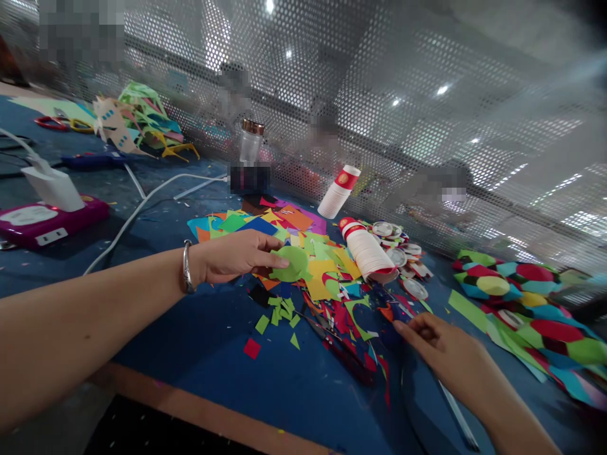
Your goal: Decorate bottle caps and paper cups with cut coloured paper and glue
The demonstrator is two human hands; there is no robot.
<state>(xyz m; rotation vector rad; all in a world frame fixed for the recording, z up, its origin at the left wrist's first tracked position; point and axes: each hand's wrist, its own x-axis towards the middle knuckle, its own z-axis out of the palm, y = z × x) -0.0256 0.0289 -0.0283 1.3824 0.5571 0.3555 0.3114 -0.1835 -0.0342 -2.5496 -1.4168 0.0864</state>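
Note:
Between the thumb and fingers of my left hand (244, 254) is a round green paper piece (290, 264), held above a heap of coloured paper scraps (322, 278). My right hand (434, 341) is half curled, with a gap between thumb and fingers and nothing visible in it. Its fingertips are close beside a dark blue tool with an orange part, which looks like a glue gun (391, 332); whether they touch it I cannot tell. Dark-handled scissors (348, 357) lie between my hands, their blades toward the scraps.
Stacked paper cups (365, 249) lie behind the scraps; another cup stack (339, 193) leans near the mesh screen. Colourful paper pieces joined together (535, 316) lie right. A purple power strip (57, 224) and white cable (137, 218) occupy the left. A clear stick (458, 414) lies near my right wrist.

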